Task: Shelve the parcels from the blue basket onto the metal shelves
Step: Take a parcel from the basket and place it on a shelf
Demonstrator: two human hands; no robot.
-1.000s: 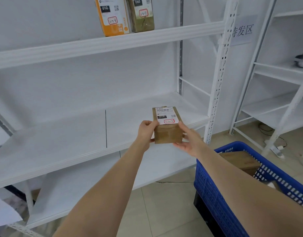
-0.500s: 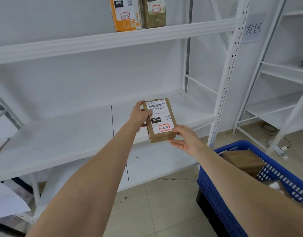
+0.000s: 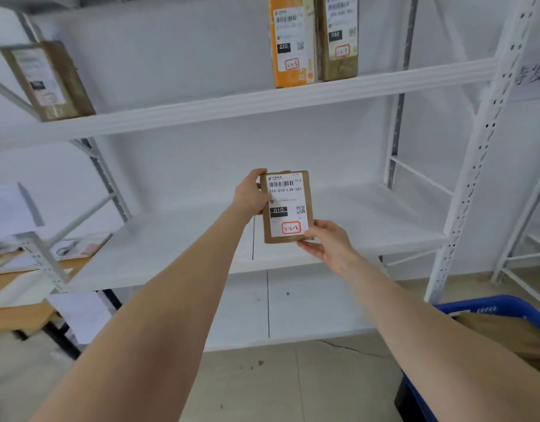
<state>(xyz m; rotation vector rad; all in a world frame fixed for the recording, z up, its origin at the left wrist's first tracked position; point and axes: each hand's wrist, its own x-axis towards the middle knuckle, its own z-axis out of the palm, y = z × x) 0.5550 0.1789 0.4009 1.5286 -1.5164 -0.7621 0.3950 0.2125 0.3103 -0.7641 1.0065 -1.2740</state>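
Standing straighter than before, the brown parcel [image 3: 287,208] is gripped up top by the left hand [image 3: 251,194], and the right hand [image 3: 326,242] holds its bottom corner.

The brown parcel [image 3: 287,207] bears a white, black-barcoded label [image 3: 285,190]; orange parcel [image 3: 291,41], blue basket [image 3: 488,306], white shelves [image 3: 262,99].

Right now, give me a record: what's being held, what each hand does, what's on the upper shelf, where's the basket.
held item: brown parcel, label toward camera
left hand: grips its upper left edge
right hand: holds its lower right corner
upper shelf: orange parcel, olive parcel beside it, tan parcel far left
blue basket: lower right, cardboard parcel inside
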